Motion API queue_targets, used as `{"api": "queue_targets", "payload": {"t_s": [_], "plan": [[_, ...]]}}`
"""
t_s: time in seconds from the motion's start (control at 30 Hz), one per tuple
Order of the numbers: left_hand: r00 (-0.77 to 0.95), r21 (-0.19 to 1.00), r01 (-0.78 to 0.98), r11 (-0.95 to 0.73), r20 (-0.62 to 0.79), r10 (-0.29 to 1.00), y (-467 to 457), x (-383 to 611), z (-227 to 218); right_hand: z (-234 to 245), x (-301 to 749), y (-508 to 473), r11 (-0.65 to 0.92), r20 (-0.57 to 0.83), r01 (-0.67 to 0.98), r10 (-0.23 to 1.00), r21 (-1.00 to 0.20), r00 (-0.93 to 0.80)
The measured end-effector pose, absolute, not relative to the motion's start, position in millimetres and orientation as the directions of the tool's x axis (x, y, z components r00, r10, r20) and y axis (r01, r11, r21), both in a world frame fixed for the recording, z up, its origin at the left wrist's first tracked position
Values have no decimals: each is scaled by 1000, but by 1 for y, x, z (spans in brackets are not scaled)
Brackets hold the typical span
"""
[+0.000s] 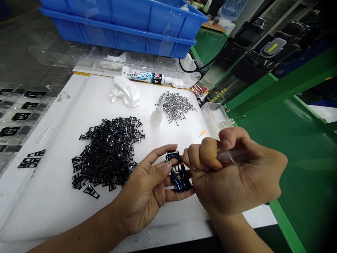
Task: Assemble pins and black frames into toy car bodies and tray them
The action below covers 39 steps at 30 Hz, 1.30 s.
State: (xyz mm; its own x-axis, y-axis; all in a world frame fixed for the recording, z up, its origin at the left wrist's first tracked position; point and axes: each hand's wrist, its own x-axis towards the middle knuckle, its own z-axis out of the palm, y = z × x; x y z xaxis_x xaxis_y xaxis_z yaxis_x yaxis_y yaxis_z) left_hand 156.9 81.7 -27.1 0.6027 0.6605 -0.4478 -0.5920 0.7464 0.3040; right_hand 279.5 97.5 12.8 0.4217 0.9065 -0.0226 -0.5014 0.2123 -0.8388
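My left hand is closed on a glossy dark blue toy car body, holding it by its edges with the thumb on its side. The car body has open window gaps. My right hand grips a clear plastic syringe-like tube in its fist, close to the car body's right side. A small orange tip shows by the car body, and the fingers hide most of the tube. To the left lies a heap of small black plastic frames. Behind my hands is a pile of small shiny metal parts.
A translucent squeeze bottle stands between the piles. Crumpled tissue and a glue tube lie farther back. Blue bins line the back, a clear box stands at right, and black-part trays are at left.
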Motion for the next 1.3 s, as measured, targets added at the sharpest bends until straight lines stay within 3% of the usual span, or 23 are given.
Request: {"api": "queue_targets", "payload": {"t_s": [0.43,0.57,0.7,0.83,0.97,1.07,1.3], "plan": [[584,334,-621,709,-407,703,79,158,-29,26,282,89,234,59,-380,906,-895,420],[556,361,-617,699,-429,712,79,159,-26,12,298,110,356,187,-247,834,-901,519],[542,376,-614,694,-438,717,78,160,-25,-6,309,129,158,20,-289,904,-944,427],[566,374,-601,707,-426,706,78,161,-27,18,308,113,211,74,-362,931,-908,356],[562,357,-618,700,-422,711,78,162,-28,31,302,93,79,-25,-468,977,-880,213],[541,329,-630,703,-464,702,78,162,-27,19,298,89,20,-91,-486,975,-874,204],[528,349,-624,699,-471,707,78,163,-29,8,294,88,30,-95,-501,971,-865,221]]}}
